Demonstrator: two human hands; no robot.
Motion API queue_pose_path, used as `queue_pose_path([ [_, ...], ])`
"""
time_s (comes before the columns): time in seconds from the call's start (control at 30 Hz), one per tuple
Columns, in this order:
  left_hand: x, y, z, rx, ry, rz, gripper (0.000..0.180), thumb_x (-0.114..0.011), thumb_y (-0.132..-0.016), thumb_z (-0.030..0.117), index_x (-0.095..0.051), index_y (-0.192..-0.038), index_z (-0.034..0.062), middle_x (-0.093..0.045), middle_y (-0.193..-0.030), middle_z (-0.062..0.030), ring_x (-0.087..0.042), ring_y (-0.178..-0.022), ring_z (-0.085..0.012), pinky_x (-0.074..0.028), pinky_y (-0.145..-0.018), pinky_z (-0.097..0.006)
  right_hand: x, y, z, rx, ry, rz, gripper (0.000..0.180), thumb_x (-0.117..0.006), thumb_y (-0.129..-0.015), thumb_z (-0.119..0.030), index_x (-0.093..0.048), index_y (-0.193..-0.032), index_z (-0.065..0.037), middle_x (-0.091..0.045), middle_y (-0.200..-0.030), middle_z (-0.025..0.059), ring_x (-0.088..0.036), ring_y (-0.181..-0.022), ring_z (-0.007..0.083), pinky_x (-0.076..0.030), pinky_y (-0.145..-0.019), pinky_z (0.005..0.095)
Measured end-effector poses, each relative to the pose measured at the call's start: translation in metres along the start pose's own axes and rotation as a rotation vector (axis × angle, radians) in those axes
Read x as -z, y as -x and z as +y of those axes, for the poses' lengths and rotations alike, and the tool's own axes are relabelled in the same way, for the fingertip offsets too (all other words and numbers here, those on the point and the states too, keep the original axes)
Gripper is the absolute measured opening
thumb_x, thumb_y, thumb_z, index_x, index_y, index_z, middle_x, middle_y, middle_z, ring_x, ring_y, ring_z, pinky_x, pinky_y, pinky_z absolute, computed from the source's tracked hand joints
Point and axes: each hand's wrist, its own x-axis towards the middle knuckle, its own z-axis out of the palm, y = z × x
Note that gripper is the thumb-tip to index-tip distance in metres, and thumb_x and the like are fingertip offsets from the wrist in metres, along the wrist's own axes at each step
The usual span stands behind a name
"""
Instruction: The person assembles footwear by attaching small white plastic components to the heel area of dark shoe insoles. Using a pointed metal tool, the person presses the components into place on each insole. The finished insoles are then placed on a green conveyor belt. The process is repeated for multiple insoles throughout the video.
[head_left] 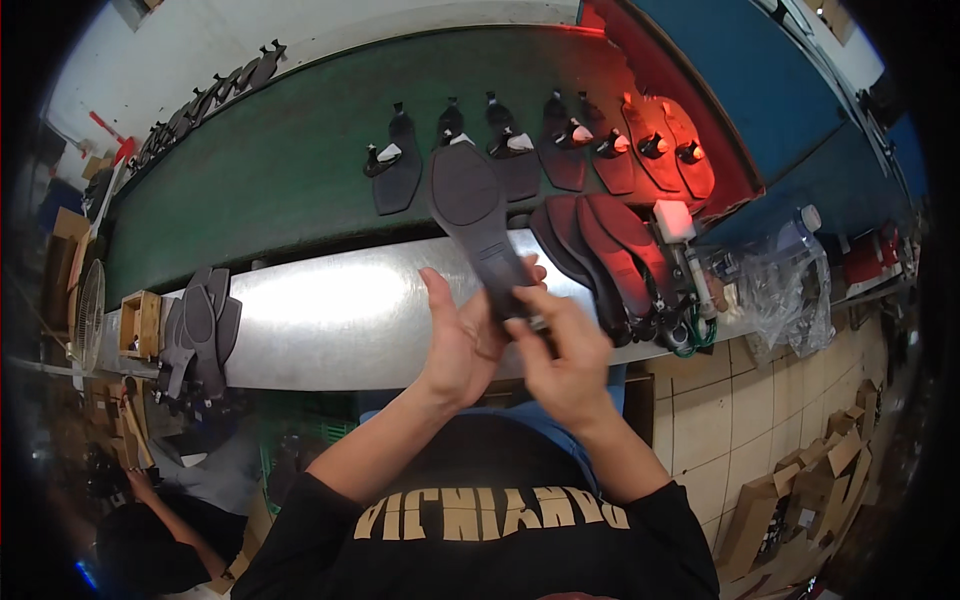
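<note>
A dark shoe sole (466,196) is held up in front of me over the metal worktop, its wide toe end pointing away. My left hand (462,345) supports it near the narrow end, thumb raised and fingers partly hidden behind it. My right hand (568,352) pinches that narrow end between thumb and fingers. Just right of the held sole, several dark soles (590,240) lie overlapped on the worktop. Another pile of soles (203,325) rests at the worktop's left end.
Beyond the metal worktop (330,315), a green conveyor belt (270,160) carries soles with small heels toward a red-lit opening (690,120). A clear plastic bag (785,290) sits right. A wooden box (140,322) stands left; another person's arm (180,520) shows lower left. Cardboard boxes (810,490) lie on the right floor.
</note>
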Motion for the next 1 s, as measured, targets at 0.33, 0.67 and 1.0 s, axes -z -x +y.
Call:
queue_pose_path([
  [0.33, -0.040, 0.073, 0.087, -0.276, -0.253, -1.022, 0.139, -0.004, -0.061, 0.098, -0.036, -0.138, -0.0133, -0.027, -0.146, -0.0366, -0.018, -0.140, -0.0475, -0.008, -0.112, -0.058, 0.137, -0.012, 0.064, -0.269, 0.449, 0.039, 0.028, -0.059, -0.088, -0.001, -0.059, -0.116, 0.002, -0.066, -0.098, 0.0087, -0.050, -0.068, 0.0105, -0.043, -0.063, 0.0244],
  [0.67, -0.062, 0.099, 0.088, -0.415, 0.004, -1.002, 0.133, -0.021, -0.066, 0.096, -0.034, -0.136, -0.0170, -0.025, -0.135, -0.0500, -0.019, -0.133, -0.0602, -0.007, -0.104, -0.071, 0.085, -0.004, 0.026, -0.113, 0.246, 0.041, 0.042, -0.042, -0.095, 0.000, -0.051, -0.136, -0.005, -0.046, -0.089, 0.0005, -0.040, -0.069, 0.0050, -0.033, -0.060, 0.0164],
  [1.0, 0.032, -0.034, 0.140, -0.684, -1.015, 0.147, 0.042, -0.050, -0.099, 0.026, -0.056, -0.126, -0.0060, -0.056, -0.131, -0.0186, -0.052, -0.124, -0.0232, -0.037, -0.106, -0.034, 0.004, 0.001, 0.074, -0.105, 0.483, -0.127, 0.038, -0.061, -0.084, -0.004, -0.061, -0.122, -0.008, -0.055, -0.090, 0.0115, -0.056, -0.083, 0.0284, -0.047, -0.075, 0.0394],
])
